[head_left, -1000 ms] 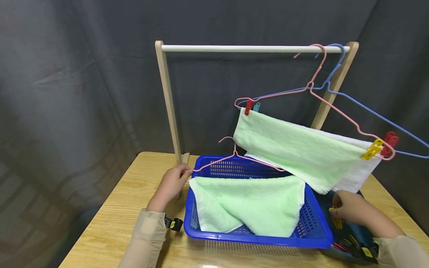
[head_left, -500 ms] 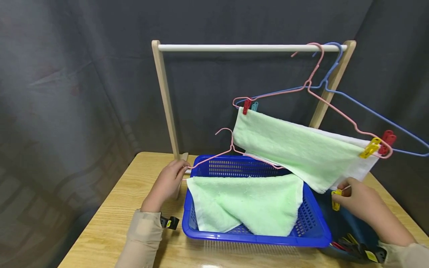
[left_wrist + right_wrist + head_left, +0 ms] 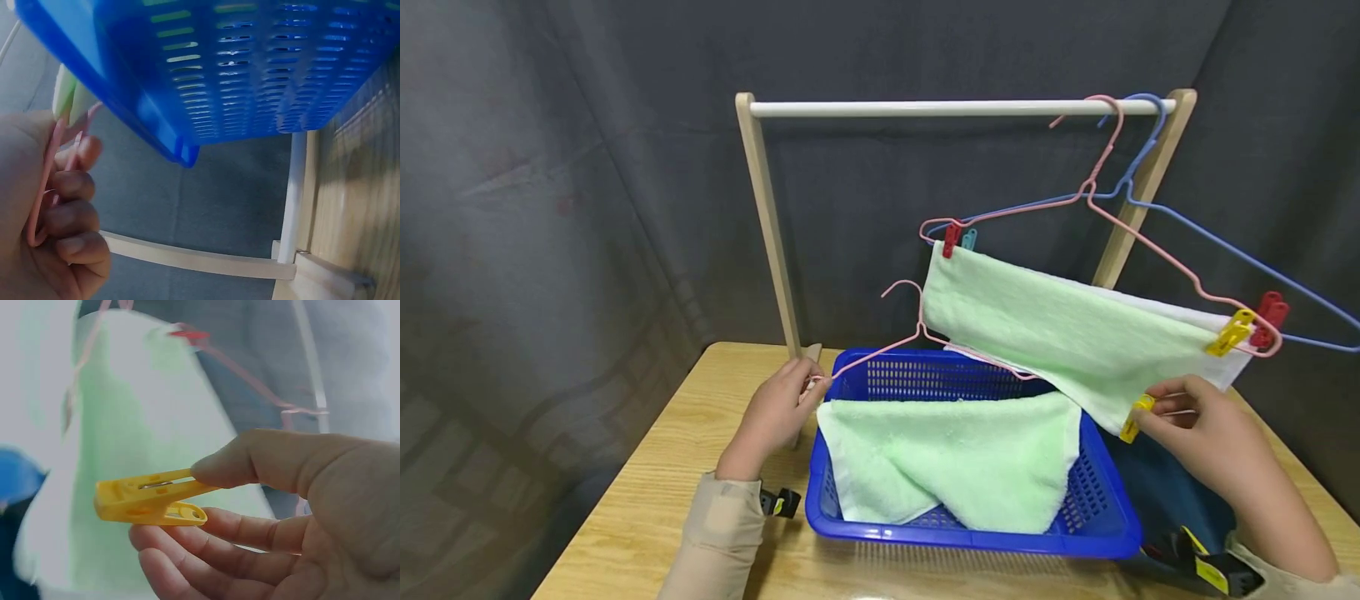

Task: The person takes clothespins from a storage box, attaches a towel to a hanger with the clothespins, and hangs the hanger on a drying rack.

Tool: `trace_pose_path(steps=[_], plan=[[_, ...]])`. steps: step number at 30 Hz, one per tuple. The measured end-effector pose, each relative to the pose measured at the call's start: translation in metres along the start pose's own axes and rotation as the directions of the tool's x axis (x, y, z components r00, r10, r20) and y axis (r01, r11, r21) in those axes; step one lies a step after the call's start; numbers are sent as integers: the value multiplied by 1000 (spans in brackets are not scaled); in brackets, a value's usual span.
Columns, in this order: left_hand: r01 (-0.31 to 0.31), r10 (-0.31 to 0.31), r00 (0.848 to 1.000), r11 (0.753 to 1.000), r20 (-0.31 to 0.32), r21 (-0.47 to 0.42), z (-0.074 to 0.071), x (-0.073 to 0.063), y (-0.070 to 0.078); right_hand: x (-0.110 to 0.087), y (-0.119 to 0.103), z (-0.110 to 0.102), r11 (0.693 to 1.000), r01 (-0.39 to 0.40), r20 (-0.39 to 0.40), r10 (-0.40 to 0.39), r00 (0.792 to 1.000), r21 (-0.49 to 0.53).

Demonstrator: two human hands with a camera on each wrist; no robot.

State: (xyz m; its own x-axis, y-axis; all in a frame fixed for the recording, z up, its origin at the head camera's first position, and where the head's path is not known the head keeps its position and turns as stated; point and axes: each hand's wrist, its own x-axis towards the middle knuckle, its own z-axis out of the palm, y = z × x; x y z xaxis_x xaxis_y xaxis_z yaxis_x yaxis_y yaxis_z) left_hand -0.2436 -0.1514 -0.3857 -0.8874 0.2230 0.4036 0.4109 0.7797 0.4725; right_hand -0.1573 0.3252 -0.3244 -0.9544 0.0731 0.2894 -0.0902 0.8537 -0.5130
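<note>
My left hand (image 3: 778,400) grips the left end of a pink wire hanger (image 3: 880,350); in the left wrist view the fingers curl round its pink wire (image 3: 47,169). Over this hanger's lower bar hangs a light green towel (image 3: 955,458), above and partly inside a blue basket (image 3: 973,540). In my right hand (image 3: 1210,433) a yellow clothespin (image 3: 147,497) is pinched between thumb and fingers. The right hand is in front of a second green towel (image 3: 1037,325), right of the basket. That towel hangs from another pink hanger (image 3: 1157,250), clipped by a red clothespin (image 3: 951,240) and a yellow clothespin (image 3: 1230,332).
A rack with a white rail (image 3: 925,109) and wooden posts (image 3: 767,225) stands behind the basket. A blue hanger (image 3: 1247,246) with a white towel hangs behind the rear pink one. A dark blue container (image 3: 1195,483) lies right of the basket on the wooden table (image 3: 647,492).
My right hand has risen out of the dark container with the yellow clothespin and turned it toward the basket. The held hanger's hook has tipped up slightly; the left hand keeps its grip.
</note>
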Motion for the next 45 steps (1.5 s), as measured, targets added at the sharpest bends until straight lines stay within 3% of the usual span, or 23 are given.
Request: trace_pose_path(steps=[6,14,18,24,29,32,38,45], plan=[[12,-14,999,998,-37,-56,4,-3,-1,-11,-19,0,998,-10,-89,15,996,60],[-61,46,992,990,-118,-131,8,-7,-4,-23,-34,3,994,23,-198,-2,980,107],[-66,30,990,964,-141,-258,7,-6,-7,-20,-40,6,992,62,-237,-35,971,110],[-28,-23,993,908,-118,-419,5,-6,-9,-12,-41,8,985,126,-247,-95,964,114],[-7,-50,993,874,-104,-485,-4,-7,-3,-10,-37,7,983,142,-304,-102,947,113],[-47,-24,990,871,-138,-488,-14,-8,6,-11,-35,6,985,140,-343,-98,934,100],[-202,90,959,881,-267,-427,-30,-13,23,-11,-34,7,982,154,-364,-103,926,112],[-307,141,912,857,-385,-414,-36,-16,30,-12,-34,8,961,225,-378,-151,914,161]])
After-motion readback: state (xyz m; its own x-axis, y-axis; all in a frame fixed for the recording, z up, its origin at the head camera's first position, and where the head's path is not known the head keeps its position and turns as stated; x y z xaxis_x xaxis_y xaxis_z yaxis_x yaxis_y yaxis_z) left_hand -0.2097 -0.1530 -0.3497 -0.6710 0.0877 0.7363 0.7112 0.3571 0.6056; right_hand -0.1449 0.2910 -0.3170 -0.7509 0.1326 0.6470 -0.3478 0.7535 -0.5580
